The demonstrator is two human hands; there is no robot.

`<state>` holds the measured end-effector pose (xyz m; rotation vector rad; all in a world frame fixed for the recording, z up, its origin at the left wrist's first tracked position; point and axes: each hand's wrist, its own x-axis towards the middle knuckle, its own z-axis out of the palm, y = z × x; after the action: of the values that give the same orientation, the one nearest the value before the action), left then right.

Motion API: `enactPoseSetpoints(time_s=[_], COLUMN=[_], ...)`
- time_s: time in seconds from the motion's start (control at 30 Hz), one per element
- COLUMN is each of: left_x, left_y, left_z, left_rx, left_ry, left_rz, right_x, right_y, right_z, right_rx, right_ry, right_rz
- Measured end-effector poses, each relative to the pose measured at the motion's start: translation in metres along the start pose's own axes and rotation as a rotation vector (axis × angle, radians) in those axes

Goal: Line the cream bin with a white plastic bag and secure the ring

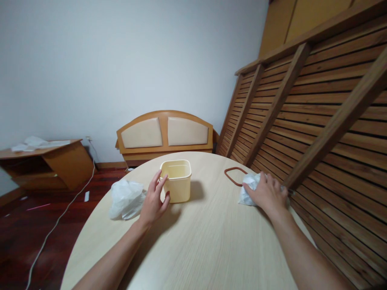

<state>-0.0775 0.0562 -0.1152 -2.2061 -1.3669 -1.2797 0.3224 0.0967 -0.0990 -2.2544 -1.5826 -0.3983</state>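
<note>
A small, pale yellow bin [180, 190] stands upright on the round table [205, 241], its open mouth facing up. My left hand [153, 204] is at the bin's left side with its fingers apart; whether the fingertips touch the wall I cannot tell. Over on the right, my right hand [270, 194] curls over a crumpled white plastic bag [246, 197] and grips it against the tabletop. Just behind that bag lies a brown, rounded-square ring [227, 175], partly covered by it. Another crumpled white plastic bag [125, 198] sits left of my left hand.
A slatted wooden panel [302, 117] leans close along the table's right edge. Beyond the far edge is a padded headboard [165, 131]. To the left stand a low wooden desk [65, 165] with white plastic on top and a cable [60, 217] across the dark red floor.
</note>
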Motion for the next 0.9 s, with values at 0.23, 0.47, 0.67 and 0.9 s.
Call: enactPoseSetpoints(time_s=[0.23, 0.47, 0.67, 0.9], left_x=[0.0, -0.001, 0.001, 0.009], left_y=[0.003, 0.005, 0.011, 0.004], left_z=[-0.001, -0.002, -0.003, -0.002], left_rx=[-0.021, -0.052, -0.072, -0.019], left_ry=[-0.012, -0.031, -0.012, 0.105], left_rz=[-0.007, -0.008, 0.009, 0.045], right_x=[-0.009, -0.039, -0.055, -0.057], right_y=[-0.021, -0.068, -0.081, -0.084], right_z=[0.002, 0.014, 0.035, 0.043], right_rx=[0.064, 0.235, 0.312, 0.335], right_ry=[0.115, -0.022, -0.322, -0.49], right_rz=[-0.154, -0.443, -0.532, -0.557])
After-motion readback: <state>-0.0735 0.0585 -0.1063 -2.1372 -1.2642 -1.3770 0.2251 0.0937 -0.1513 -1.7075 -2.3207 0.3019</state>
